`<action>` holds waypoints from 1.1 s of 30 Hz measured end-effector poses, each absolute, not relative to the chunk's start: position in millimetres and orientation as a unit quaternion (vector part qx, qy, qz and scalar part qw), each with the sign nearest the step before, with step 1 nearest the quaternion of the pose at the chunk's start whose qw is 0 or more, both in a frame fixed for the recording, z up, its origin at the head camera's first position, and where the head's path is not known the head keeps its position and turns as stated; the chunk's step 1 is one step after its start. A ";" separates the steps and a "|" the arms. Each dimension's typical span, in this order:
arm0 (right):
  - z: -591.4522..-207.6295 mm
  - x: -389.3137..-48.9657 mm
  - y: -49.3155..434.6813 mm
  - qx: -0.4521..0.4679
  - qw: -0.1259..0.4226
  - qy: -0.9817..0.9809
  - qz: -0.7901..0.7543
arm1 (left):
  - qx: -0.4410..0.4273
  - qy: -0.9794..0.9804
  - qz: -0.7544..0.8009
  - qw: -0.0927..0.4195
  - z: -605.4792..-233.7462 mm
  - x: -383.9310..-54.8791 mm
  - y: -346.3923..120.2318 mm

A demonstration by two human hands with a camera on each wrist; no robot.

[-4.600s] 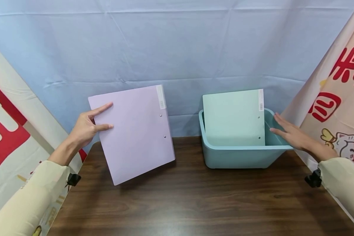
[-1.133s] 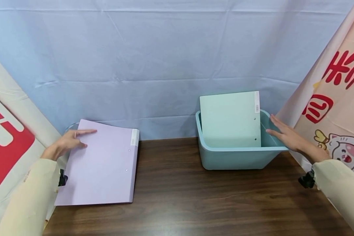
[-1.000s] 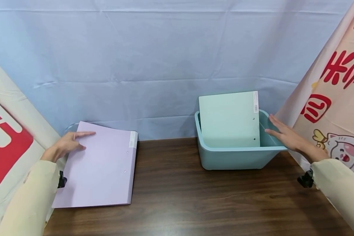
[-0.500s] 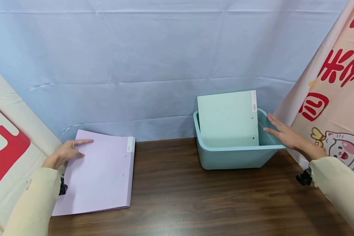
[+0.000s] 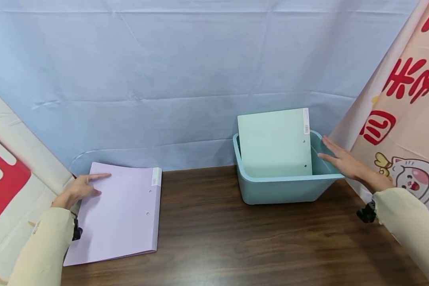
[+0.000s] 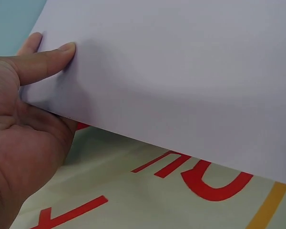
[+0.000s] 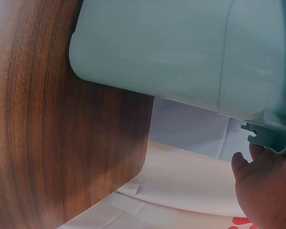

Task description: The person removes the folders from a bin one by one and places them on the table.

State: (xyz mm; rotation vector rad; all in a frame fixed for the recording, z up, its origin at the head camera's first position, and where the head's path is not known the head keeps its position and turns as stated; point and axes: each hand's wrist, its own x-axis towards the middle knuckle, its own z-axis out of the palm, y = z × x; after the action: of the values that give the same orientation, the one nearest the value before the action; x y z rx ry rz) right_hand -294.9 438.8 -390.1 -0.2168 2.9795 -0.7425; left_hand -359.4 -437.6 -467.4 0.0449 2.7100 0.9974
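Note:
A lilac ring binder [image 5: 118, 222] lies on the left of the table, its labelled spine towards the middle. My left hand [image 5: 75, 191] holds its left edge. In the left wrist view the thumb [image 6: 52, 62] presses on the cover, while the rest of the hand passes beneath the edge. On the right stands a blue-green plastic bin [image 5: 282, 192], with a mint-green binder [image 5: 273, 145] upright in it, leaning back. My right hand [image 5: 346, 162] grips the bin's right rim. From the right wrist, fingertips [image 7: 239, 162] show curled below that rim; the palm is partly cut off.
The dark wooden table [image 5: 207, 238] runs between the lilac binder and the bin. A pale blue cloth [image 5: 186, 71] hangs behind. Printed banners hang at the sides, a red-and-white one [image 5: 7, 186] on the left and a peach one [image 5: 407, 131] on the right.
Held upright at first, the lilac binder has been lowered onto the left of the table, then moved slightly nearer me. The left hand keeps hold of it. My right hand stays on the bin.

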 end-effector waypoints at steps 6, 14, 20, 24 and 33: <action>-389.1 -292.9 438.0 -0.063 0.034 0.967 -0.244 | 0.000 0.922 0.362 0.137 -473.2 -360.5 -441.7; -390.4 -294.3 438.9 -0.064 0.031 0.965 -0.252 | 0.006 0.921 0.365 0.137 -477.6 -363.9 -450.9; -390.0 -294.2 437.3 -0.068 0.030 0.963 -0.258 | 0.009 0.921 0.366 0.135 -479.3 -362.6 -454.5; -389.3 -294.3 437.1 -0.073 0.029 0.963 -0.258 | 0.003 0.921 0.368 0.129 -479.4 -360.5 -454.9; -389.4 -295.5 438.3 -0.065 0.034 0.965 -0.252 | -0.007 0.926 0.358 0.119 -482.4 -362.3 -452.4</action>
State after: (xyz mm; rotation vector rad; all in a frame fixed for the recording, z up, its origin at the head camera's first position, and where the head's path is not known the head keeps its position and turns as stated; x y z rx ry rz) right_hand -295.5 438.3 -389.4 -0.1998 2.9666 -0.7760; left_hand -362.3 -452.4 -482.4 -0.0208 2.7081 1.0464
